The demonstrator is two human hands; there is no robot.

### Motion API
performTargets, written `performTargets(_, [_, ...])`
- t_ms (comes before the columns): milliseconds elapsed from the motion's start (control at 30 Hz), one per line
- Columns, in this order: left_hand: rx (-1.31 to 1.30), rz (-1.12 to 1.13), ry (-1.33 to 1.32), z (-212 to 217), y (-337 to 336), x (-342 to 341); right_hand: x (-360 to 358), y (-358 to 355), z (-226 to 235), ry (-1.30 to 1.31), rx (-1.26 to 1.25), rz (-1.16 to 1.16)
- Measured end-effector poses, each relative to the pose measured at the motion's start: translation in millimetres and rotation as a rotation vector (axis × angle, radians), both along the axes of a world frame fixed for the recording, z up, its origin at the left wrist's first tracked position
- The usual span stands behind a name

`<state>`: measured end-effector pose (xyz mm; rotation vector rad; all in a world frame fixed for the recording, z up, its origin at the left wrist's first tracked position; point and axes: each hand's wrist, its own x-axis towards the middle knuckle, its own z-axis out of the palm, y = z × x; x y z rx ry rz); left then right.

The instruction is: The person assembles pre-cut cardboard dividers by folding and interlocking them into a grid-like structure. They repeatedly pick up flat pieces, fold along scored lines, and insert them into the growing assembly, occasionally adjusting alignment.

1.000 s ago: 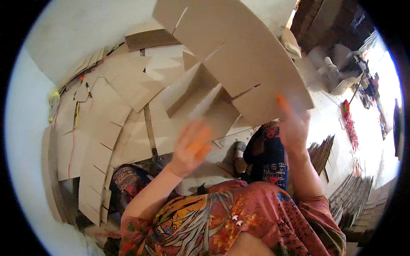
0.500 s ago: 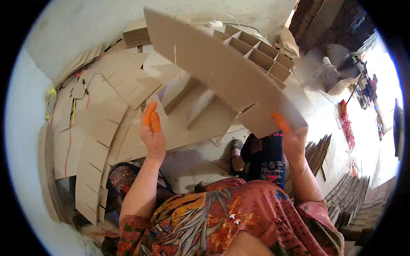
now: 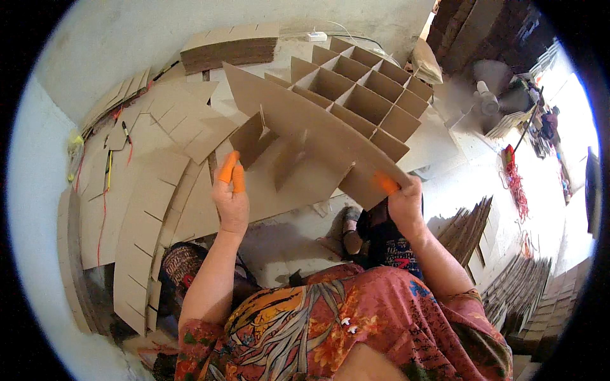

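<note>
I hold a long brown cardboard strip (image 3: 318, 136) up in front of me, slanting from upper left down to lower right. Two short slotted cross pieces (image 3: 251, 141) hang in its slots. My right hand (image 3: 403, 206), with an orange fingertip cover, grips the strip's lower right end. My left hand (image 3: 232, 197) is raised with its fingers apart, and its orange-covered fingertips touch the lower edge of the left cross piece. An assembled cardboard grid divider (image 3: 362, 95) lies on the floor behind the strip.
Fanned rows of slotted cardboard strips (image 3: 146, 209) cover the floor to the left. A flat cardboard stack (image 3: 229, 51) sits by the far wall. More strip stacks (image 3: 470, 228) stand at the right, near a white fan (image 3: 489, 95). My legs are below.
The long strip has swung lower and farther from my face, uncovering the grid divider behind it. My left hand moved left to the cross piece. My right hand kept its grip.
</note>
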<state>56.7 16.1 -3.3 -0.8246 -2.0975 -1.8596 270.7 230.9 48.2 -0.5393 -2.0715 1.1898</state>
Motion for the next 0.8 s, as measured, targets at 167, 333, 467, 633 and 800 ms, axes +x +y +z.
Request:
performTargets(167, [-0.153, -0.118, 0.17, -6.5, 10.9, 7.2, -4.6, 3.3, -8.3, -0.029, 0.157, 0.017])
performTargets(333, [-0.236, -0.136, 0.158, -30.2, 21.6, 10.8, -2.6, 6.3, 2.9, -0.155, 0.163, 0.082])
performTargets(467, [-0.275, -0.091, 0.111, -42.3, 22.0, 7.0, -2.2, 16.8, 25.8, -0.251, 0.04, 0.013])
performTargets(633, [-0.295, -0.079, -0.059, -29.1, 28.9, 12.4, 7.6, 27.8, -20.4, -0.17, 0.13, 0.162])
performTargets(800, [-0.362, -0.089, 0.079, -28.0, 20.8, 7.4, 10.8, 31.5, -11.6, -0.25, 0.185, 0.132])
